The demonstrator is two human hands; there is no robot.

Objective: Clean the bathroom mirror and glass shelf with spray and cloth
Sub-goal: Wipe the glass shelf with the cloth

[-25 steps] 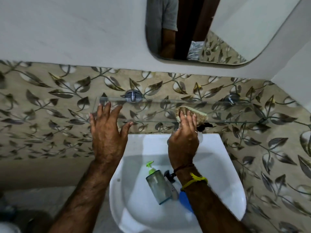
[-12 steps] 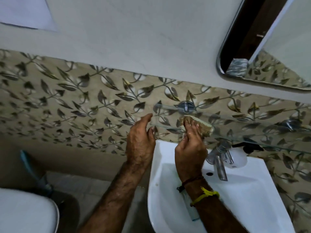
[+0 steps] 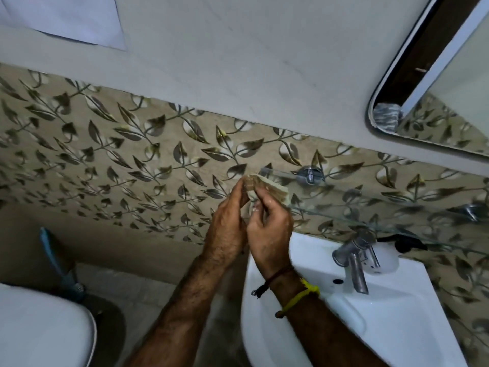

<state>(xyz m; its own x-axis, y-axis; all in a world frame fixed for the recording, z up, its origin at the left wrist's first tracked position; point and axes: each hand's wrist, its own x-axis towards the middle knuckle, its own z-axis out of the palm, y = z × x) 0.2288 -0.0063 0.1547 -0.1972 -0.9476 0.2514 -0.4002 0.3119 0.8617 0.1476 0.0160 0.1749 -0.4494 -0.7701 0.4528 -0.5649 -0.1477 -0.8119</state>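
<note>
Since half a second before, the left hand [image 3: 227, 223] had come in from the wall tile to join the right hand [image 3: 270, 229]; both were pinching the beige ribbed cloth [image 3: 262, 189] mid-frame, at the glass shelf's [image 3: 344, 205] left end. The white sink [image 3: 383, 321] basin looked empty. The rounded mirror [image 3: 449, 107] sat upper right.

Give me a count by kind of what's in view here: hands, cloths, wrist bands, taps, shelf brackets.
Hands: 2, left hand, right hand
Cloth: 1
Wrist bands: 2, dark thread, yellow thread
Tap: 1
Shelf brackets: 2
Total: 8
</note>
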